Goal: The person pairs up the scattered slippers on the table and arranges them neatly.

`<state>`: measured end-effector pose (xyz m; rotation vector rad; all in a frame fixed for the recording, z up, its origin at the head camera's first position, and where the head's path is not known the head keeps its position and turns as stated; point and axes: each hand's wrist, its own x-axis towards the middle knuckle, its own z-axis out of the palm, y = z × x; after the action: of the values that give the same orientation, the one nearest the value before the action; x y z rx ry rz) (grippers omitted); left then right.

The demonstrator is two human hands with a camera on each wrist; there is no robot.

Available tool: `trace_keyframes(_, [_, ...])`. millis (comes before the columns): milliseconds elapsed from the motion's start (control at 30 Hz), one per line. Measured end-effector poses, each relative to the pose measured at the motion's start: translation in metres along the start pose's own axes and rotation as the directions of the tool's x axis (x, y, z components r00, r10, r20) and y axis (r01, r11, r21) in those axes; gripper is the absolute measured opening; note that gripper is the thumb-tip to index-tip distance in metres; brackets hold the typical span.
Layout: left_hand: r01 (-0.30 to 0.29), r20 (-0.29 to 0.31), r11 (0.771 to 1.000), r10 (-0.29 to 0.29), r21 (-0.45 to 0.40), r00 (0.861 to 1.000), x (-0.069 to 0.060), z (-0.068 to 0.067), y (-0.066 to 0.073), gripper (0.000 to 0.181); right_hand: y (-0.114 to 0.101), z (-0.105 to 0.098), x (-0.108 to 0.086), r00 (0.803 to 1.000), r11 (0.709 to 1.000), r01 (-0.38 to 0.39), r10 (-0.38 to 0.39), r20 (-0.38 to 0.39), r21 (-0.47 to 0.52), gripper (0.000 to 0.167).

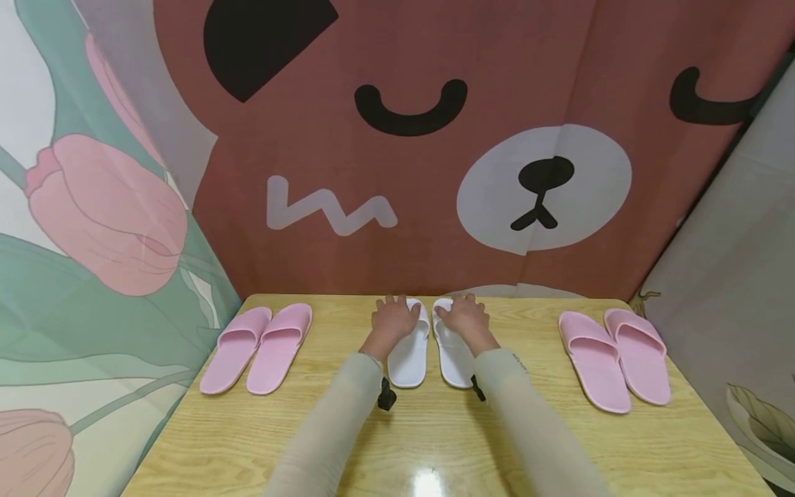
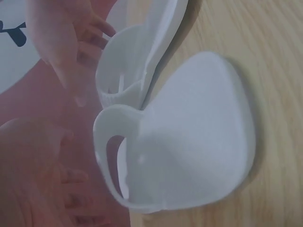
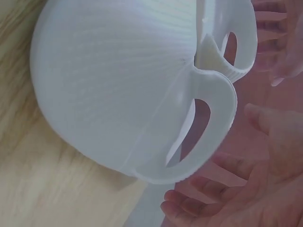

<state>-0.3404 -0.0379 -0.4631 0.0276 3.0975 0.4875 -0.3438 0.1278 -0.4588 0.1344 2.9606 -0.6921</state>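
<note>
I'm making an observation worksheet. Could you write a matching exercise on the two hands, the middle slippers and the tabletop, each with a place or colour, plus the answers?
Column one
1. Left hand
2. Tabletop
3. Right hand
4. Middle slippers

Column two
A. White
B. Nearer the right pink pair
C. Nearer the left pink pair
D. Yellowish wood grain

Right pairs: 1-C, 2-D, 3-B, 4-A
</note>
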Motion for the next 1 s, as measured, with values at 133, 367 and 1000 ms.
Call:
trace_keyframes(133, [-0.012,0.001,1.000,0.012,0.011,1.000,-0.001,-0.006,-0.001,0.064,0.001,-0.003,0.000,1.000,1.000,0.009,-0.009,-0.002,-0.027,0.072])
trace_keyframes(367, [-0.015,-0.002,0.999,0.015,0.036,1.000,0.001,-0.013,-0.008,0.063,0.002,-0.011,0.001,1.000,0.999,-0.005,0.005,0.007,-0.035,0.072])
trace_keyframes(1000, [0.007,-0.011,0.995,-0.006,0.098,1.000,-0.005,-0.032,-0.032,0.064,0.015,-0.034,-0.005,1.000,0.997,0.021,-0.023,-0.022,-0.079,0.066])
